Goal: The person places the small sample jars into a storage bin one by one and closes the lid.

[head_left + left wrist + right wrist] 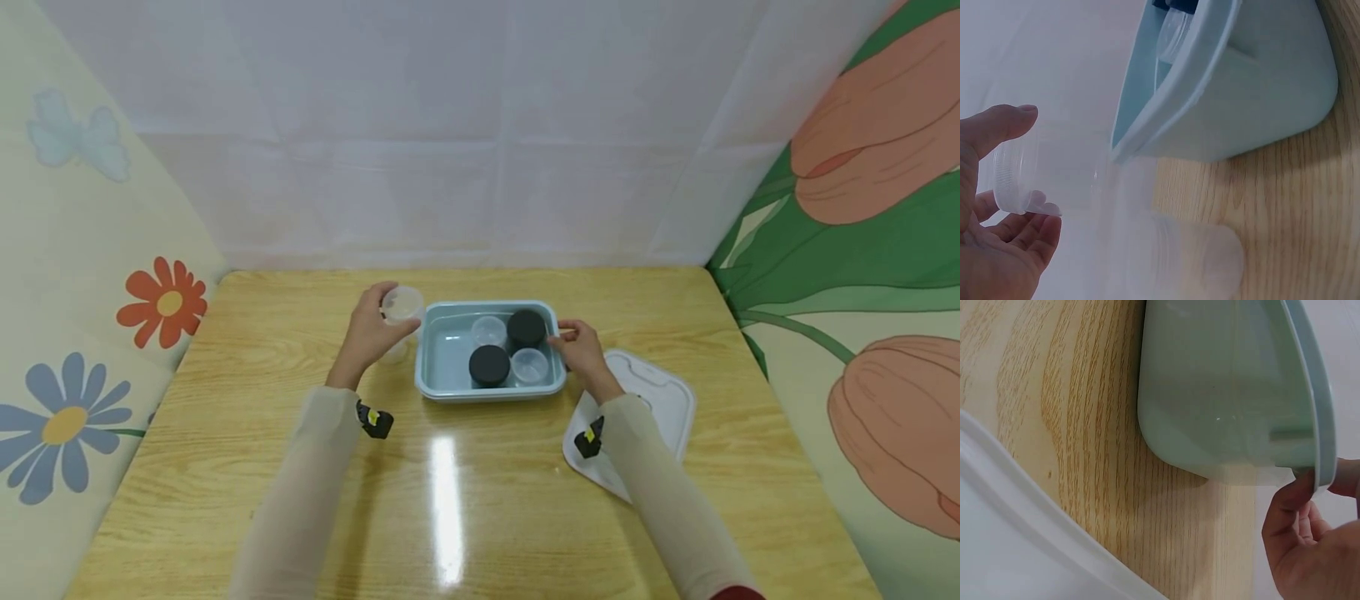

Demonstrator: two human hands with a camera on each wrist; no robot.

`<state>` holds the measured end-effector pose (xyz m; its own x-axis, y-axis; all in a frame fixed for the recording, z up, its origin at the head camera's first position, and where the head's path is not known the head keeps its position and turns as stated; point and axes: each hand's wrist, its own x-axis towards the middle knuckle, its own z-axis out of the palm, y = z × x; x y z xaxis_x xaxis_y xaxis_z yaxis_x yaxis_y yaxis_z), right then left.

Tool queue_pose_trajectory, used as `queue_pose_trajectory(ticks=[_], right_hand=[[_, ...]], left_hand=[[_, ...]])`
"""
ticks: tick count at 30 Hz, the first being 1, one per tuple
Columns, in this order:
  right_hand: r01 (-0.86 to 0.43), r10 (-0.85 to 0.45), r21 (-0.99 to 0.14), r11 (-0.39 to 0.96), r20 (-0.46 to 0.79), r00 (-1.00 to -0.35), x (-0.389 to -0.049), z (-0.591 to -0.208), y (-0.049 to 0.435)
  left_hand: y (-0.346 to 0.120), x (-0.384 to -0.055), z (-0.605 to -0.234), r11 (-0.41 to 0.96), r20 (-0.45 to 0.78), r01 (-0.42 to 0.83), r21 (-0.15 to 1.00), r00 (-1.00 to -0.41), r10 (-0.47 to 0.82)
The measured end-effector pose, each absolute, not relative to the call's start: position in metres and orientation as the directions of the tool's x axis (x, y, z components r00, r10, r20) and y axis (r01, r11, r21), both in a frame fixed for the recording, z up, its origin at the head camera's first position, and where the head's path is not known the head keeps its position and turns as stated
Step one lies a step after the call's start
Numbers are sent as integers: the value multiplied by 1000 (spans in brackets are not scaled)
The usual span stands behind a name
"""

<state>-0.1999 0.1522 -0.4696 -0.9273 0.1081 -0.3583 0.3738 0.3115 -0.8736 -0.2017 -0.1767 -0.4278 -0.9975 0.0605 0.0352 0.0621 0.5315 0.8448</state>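
Pale blue rectangular plastic bin (pixel 447 358): smooth, faint sheen. Clear round plastic tub (pixel 403 304): see-through, ribbed at the edge. Black round lids (pixel 489 366): matt. White flat plastic lid (pixel 666 400): smooth. Yellow wood-grain tabletop (pixel 217 467): glossy, reflecting light. White cloth backdrop (pixel 390 183): matt, creased

wood-grain table (pixel 187 467) | creased white backdrop (pixel 480 150) | left panel (pixel 45 275): red flower (pixel 168 302), blue flower (pixel 64 426) | right panel (pixel 862 250): pink tulips (pixel 885 125)

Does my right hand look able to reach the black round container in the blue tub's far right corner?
Probably yes: the right hand grips the blue tub by its rim, right beside the black round container, and nothing covers the top. It would likely have to let go first.
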Motion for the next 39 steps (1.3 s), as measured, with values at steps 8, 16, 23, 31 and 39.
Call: queue_pose_trajectory(ticks=[8,16,23,31,39], right_hand=[[383,110,-869,315,-367,-924,-199,-470,153],[380,102,-871,311,-366,-925,-199,-471,154],[375,105,-867,327,-361,-927,-198,-472,155],[360,111,-875,324,-343,-933,-200,-473,153],[366,110,-872,324,-349,-930,-201,-472,153]], left_hand=[[-158,-206,-429,534,2,51,844,-996,92],[-146,-208,-429,541,-5,59,839,-993,116],[-136,-210,-430,550,15,93,830,-989,145],[-128,-210,-438,603,31,138,786,-982,185],[-127,-214,-449,639,81,192,745,-976,200]])
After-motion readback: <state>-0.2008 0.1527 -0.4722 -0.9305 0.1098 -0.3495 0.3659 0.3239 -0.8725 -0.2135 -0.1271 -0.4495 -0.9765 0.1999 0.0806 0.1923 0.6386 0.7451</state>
